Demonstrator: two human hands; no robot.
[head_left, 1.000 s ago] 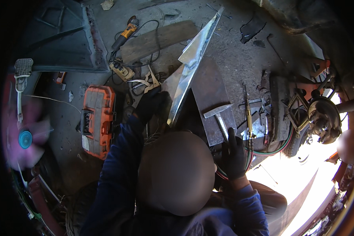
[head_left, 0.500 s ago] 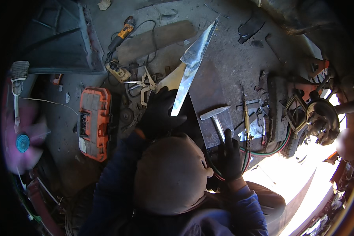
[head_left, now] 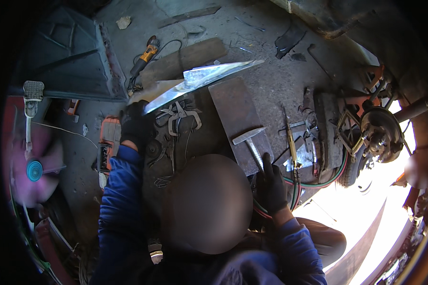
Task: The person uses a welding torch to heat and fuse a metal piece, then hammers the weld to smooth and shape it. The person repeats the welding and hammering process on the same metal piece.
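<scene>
My left hand (head_left: 139, 124), in a black glove, grips the left end of a long, pointed piece of shiny sheet metal (head_left: 195, 80). The piece slants up to the right over the floor, its thin tip farthest from me. A duller tan sheet (head_left: 159, 90) shows beside it near the glove. My right hand (head_left: 272, 187), gloved too, is closed round the handle end of a hammer (head_left: 256, 147). The hammer's head lies over a flat brown metal plate (head_left: 230, 109) on the floor. The fingers of my left hand are partly hidden by the glove's dark shape.
Locking pliers (head_left: 180, 116) and other tools lie between my arms. An orange toolbox (head_left: 110, 135) stands beside my left forearm, an angle grinder (head_left: 145, 57) farther off. A torch (head_left: 291, 142) with hoses lies right. A pink fan (head_left: 34, 171) is far left, a wheel hub (head_left: 380, 133) right.
My left hand has moved left and away from me, swinging the sheet metal from steep to nearly level. The pliers are now uncovered. My right hand stays at the hammer.
</scene>
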